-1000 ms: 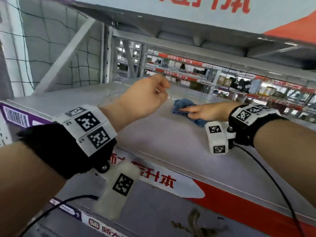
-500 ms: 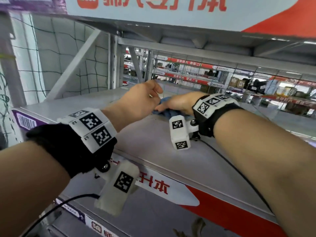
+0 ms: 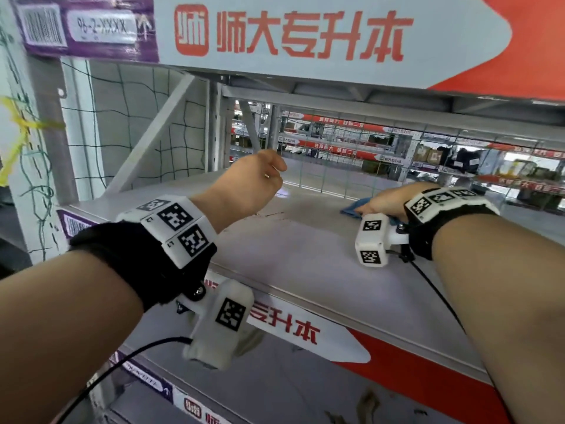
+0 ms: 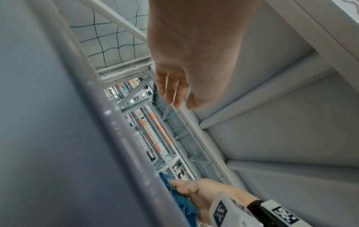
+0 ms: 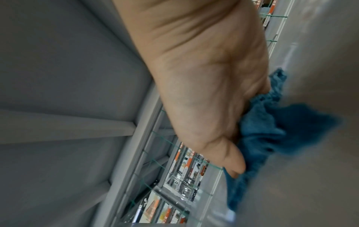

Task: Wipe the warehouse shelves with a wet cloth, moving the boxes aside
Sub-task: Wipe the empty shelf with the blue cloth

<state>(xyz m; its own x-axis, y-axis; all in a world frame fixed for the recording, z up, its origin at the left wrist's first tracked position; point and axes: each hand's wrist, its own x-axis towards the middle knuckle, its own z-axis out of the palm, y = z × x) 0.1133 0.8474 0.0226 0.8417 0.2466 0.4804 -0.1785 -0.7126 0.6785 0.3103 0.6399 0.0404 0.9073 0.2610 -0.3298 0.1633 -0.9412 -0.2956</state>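
A blue cloth (image 3: 351,209) lies bunched on the grey shelf board (image 3: 290,243), toward its back right. My right hand (image 3: 388,200) grips it and presses it on the board; in the right wrist view the cloth (image 5: 272,130) is gathered under the palm and thumb of that hand (image 5: 204,92). My left hand (image 3: 260,182) hovers above the board's left half, its fingers (image 4: 170,92) loosely curled and holding nothing. The left wrist view also catches the cloth (image 4: 180,199) under my right hand. No boxes are in view on this shelf.
The upper shelf's front beam with a red and white banner (image 3: 305,38) hangs close overhead. Green netting (image 3: 137,123) closes the left side and the back, and a diagonal brace (image 3: 146,142) crosses the left end. A lower shelf (image 3: 275,393) sits below.
My right hand swept the cloth left toward my left hand, then back to the right. The left hand stayed raised over the board. The head view tilted up.
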